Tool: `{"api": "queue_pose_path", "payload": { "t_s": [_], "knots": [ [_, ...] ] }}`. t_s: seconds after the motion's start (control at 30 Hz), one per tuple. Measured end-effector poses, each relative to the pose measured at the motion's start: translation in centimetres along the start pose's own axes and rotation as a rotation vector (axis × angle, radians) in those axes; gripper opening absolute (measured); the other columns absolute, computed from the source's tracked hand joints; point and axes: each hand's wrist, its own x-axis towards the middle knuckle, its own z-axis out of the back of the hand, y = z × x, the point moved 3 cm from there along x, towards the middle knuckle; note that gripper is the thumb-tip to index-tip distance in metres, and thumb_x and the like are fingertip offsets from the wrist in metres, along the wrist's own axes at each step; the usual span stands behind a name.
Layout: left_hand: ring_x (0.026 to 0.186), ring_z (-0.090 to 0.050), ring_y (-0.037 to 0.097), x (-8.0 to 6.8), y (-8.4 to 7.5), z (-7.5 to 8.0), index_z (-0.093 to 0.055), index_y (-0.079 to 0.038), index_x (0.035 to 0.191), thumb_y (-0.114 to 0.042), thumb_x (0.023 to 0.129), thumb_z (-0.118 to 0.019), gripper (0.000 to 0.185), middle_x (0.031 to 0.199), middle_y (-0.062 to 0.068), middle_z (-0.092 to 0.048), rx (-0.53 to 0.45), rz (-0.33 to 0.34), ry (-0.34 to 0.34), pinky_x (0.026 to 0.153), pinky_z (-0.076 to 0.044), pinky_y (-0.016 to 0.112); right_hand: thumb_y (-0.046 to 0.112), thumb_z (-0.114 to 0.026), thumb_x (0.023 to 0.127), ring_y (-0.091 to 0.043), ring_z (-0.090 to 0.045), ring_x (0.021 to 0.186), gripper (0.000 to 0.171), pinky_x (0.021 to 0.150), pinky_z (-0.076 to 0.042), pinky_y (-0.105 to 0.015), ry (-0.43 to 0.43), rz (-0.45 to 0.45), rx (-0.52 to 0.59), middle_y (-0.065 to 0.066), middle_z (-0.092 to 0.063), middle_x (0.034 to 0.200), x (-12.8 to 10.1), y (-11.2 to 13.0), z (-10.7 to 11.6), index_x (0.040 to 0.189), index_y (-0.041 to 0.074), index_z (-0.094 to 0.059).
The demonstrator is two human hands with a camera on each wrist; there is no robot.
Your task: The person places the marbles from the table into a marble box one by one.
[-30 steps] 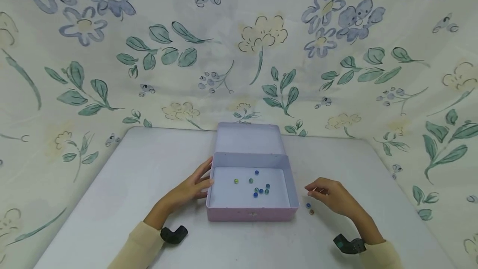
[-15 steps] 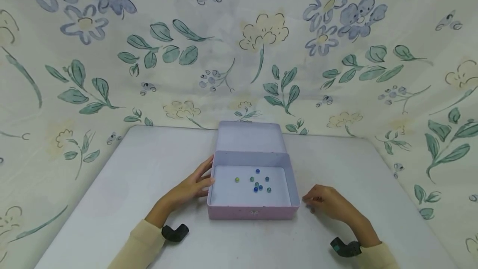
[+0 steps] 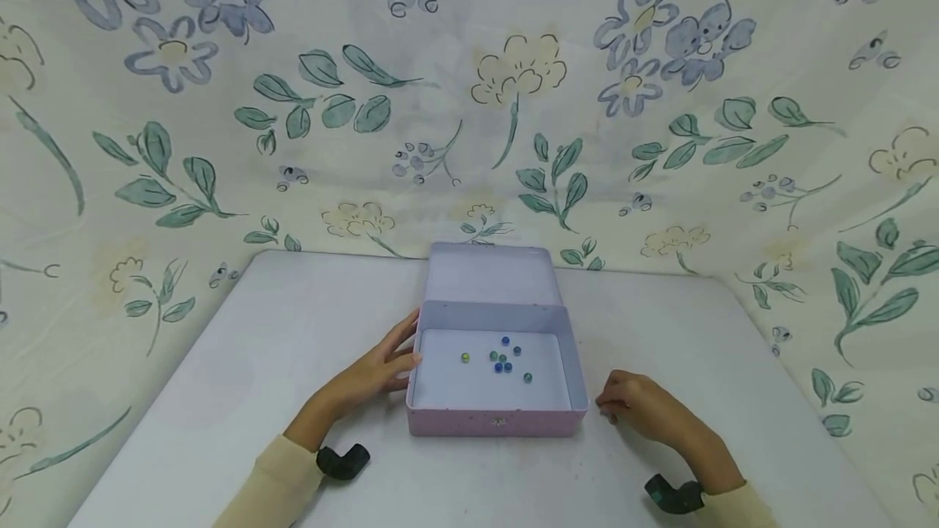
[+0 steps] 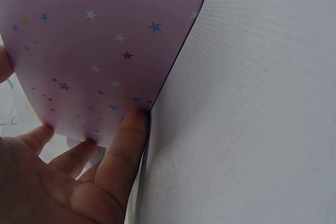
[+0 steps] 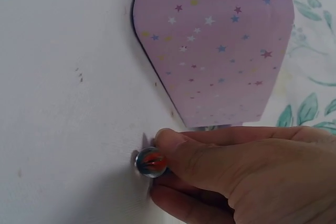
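Observation:
A pink tin box [image 3: 499,423] with its lid [image 3: 487,275] raised stands on the table, several blue, green and yellowish marbles [image 3: 508,367] lying on its pale floor. My left hand [image 3: 374,369] rests against the box's left side, fingers extended; in the left wrist view the fingertips touch its star-printed wall [image 4: 100,40]. To the right of the box, my right hand [image 3: 641,404] is down at the tabletop. Its thumb and curled fingers pinch a clear marble with orange and blue inside [image 5: 151,162]. The fingers hide that marble in the head view.
A white table [image 3: 315,292] carries the box. Behind and around it hangs a floral-printed cloth [image 3: 440,186]. A black wrist device [image 3: 343,461] sits at the left cuff, another black wrist device [image 3: 673,495] at the right one.
My right hand has come down toward the front, over the two marbles seen beside the box one second ago. Marbles inside the box have rolled a little. The left hand stays put.

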Motion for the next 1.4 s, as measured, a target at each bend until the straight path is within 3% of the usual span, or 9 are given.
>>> {"api": "queue_pose_path", "payload": {
  "t_s": [0.47,0.8,1.17,1.3,1.4],
  "knots": [
    [0.153,-0.012,0.047,-0.5,0.2,-0.3,-0.003,-0.04,0.16,-0.033,0.105,-0.05,0.073,0.17,0.008,0.002,-0.015,0.01,0.004,0.109,-0.039,0.065,-0.006,-0.073,0.083,-0.003,-0.063,0.078,0.016,0.067,-0.056,-0.017,-0.096,0.051,0.032,0.0,-0.07,0.089,0.1,-0.3,0.4,0.096,0.001,-0.077],
    [0.152,-0.011,0.049,-1.0,0.4,-0.5,-0.003,-0.037,0.161,-0.032,0.105,-0.05,0.074,0.17,0.01,0.002,-0.019,0.019,0.007,0.109,-0.039,0.065,0.004,-0.073,0.088,-0.007,-0.068,0.086,0.019,0.075,-0.059,-0.021,-0.157,0.084,0.148,0.002,-0.071,0.096,0.9,1.7,2.2,0.107,0.004,-0.077],
    [0.153,-0.011,0.047,-1.0,0.2,0.1,-0.002,-0.039,0.16,-0.029,0.106,-0.047,0.071,0.17,0.007,0.003,-0.024,-0.026,0.04,0.111,-0.039,0.063,0.0,-0.073,0.087,-0.007,-0.065,0.085,0.024,0.073,-0.058,-0.019,-0.181,0.212,0.133,0.001,-0.071,0.1,4.7,5.7,4.3,0.109,0.008,-0.076],
    [0.153,-0.011,0.046,-0.6,0.0,0.0,-0.002,-0.039,0.16,-0.029,0.106,-0.047,0.071,0.17,0.007,0.003,-0.031,-0.04,0.047,0.111,-0.039,0.063,0.001,-0.074,0.086,-0.006,-0.061,0.083,0.023,0.067,-0.055,-0.018,-0.177,0.269,0.089,0.0,-0.071,0.099,6.3,7.2,4.8,0.108,0.008,-0.076],
    [0.152,-0.011,0.048,-0.3,-0.1,0.0,-0.002,-0.038,0.16,-0.029,0.106,-0.047,0.071,0.17,0.008,0.003,-0.029,-0.042,0.037,0.11,-0.039,0.063,0.002,-0.074,0.087,-0.006,-0.061,0.084,0.022,0.07,-0.056,-0.017,-0.163,0.294,0.05,0.0,-0.07,0.098,7.8,8.1,5.1,0.108,0.009,-0.076]
  ]
}}
